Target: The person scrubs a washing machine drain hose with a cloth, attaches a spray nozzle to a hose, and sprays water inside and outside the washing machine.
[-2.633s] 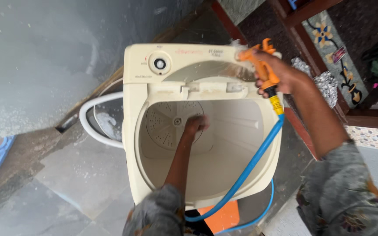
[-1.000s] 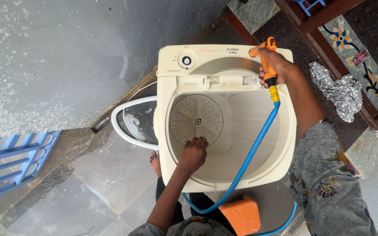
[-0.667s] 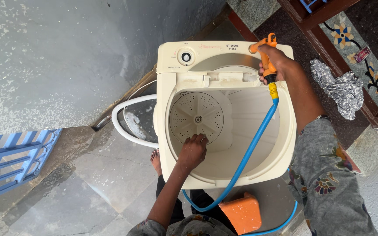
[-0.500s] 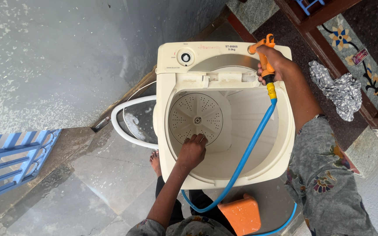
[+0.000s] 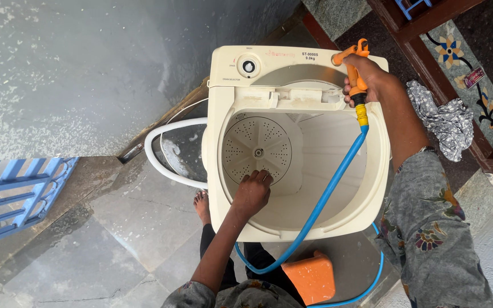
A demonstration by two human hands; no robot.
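Observation:
A cream top-loading washing machine [image 5: 223,131] stands open, its round perforated agitator plate [image 5: 257,151] visible at the bottom of the tub. My left hand [image 5: 252,194] reaches into the tub with curled fingers, touching the inner wall near the plate's edge. My right hand [image 5: 369,80] grips an orange spray nozzle [image 5: 354,63] at the machine's back right corner. A blue hose [image 5: 329,194] runs from the nozzle across the tub and loops over the front rim.
A white-rimmed lid [image 5: 169,154] leans at the machine's left side. An orange block [image 5: 310,276] lies on the wet stone floor [image 5: 87,245] below the machine. A crumpled grey cloth [image 5: 443,120] lies at the right, blue bars [image 5: 12,194] at the left. My bare foot [image 5: 202,206] stands beside the machine.
My left hand has drawn back from deep in the tub to the near wall. The view has shifted so the machine sits more to the right; the nozzle stays at the back corner.

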